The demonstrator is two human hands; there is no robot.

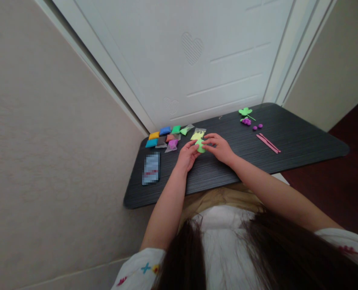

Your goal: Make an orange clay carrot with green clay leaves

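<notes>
Head view shows a light green, flattened piece (200,146) at the centre of the frame, just above a dark table (306,135). On its left edge, the left hand (187,156) grips it between thumb and fingers; on its right, the right hand (221,148) has its fingertips on it. Just behind, a pale yellow packet (198,133) lies flat. Left of centre sit more coloured packets (165,130), with a blurred rectangular object (151,169) below them. Right of centre are a green leaf shape (245,111), purple balls (246,121) and pink tools (266,143).
</notes>
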